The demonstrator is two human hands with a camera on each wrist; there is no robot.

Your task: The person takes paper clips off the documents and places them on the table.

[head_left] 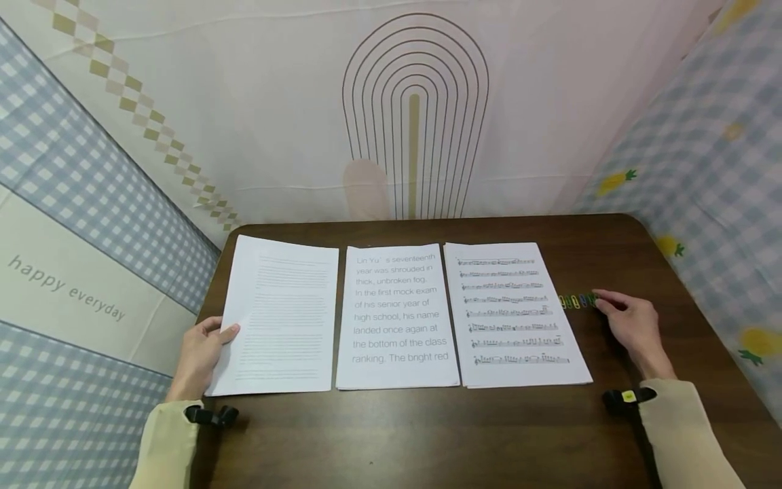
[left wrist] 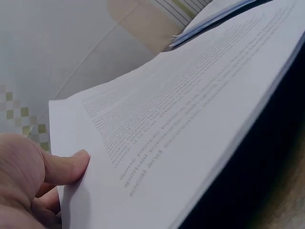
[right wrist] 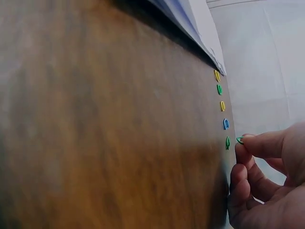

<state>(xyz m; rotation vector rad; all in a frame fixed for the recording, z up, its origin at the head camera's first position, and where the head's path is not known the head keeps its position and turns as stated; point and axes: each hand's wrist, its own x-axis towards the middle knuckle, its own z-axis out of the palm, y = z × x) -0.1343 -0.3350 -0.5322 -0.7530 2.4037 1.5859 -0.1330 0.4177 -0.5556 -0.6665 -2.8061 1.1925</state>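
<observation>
My left hand (head_left: 200, 350) grips the left edge of a stack of printed paper (head_left: 287, 312), thumb on top and fingers underneath. In the left wrist view the thumb (left wrist: 69, 168) presses on the sheet's margin beside lines of small text. Over at the right side, my right hand (head_left: 632, 329) pinches a green paper clip (right wrist: 240, 140) between thumb and index finger. Several more paper clips lie in a row on the table beside it: a green one (right wrist: 228, 142), a blue one (right wrist: 226, 124), and yellow and green ones farther along.
A middle stack with large text (head_left: 397, 319) and a right stack of sheet music (head_left: 516, 316) lie side by side on the brown wooden table (head_left: 391, 435). The clip row runs from the sheet music's right edge. Patterned cloths (head_left: 275, 102) hang behind and at both sides.
</observation>
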